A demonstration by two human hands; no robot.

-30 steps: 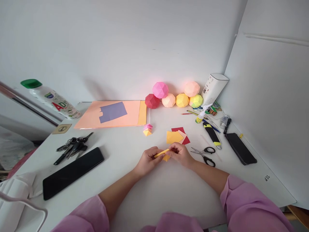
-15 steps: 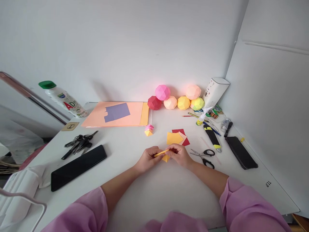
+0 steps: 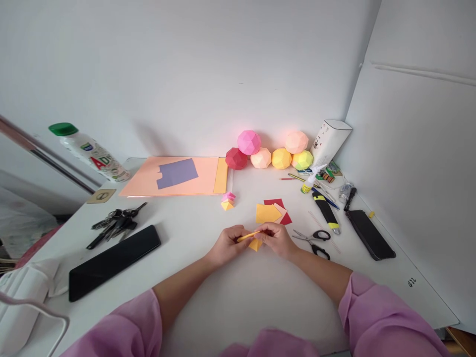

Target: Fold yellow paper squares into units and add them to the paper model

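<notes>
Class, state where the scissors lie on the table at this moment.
In the head view the scissors lie on the right side of the table, just right of the right hand, with the utility knife beyond them.

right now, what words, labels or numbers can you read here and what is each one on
"AD" in red, the rest unreadable: label of the green-capped bottle.
"012", handwritten, a doubtful reading: edge of the white table.
Too small to read: prints on the white carton, the glue bottle label, the mark on the tan tag.
No text: the yellow folded paper pinched between left hand and right hand.
</notes>
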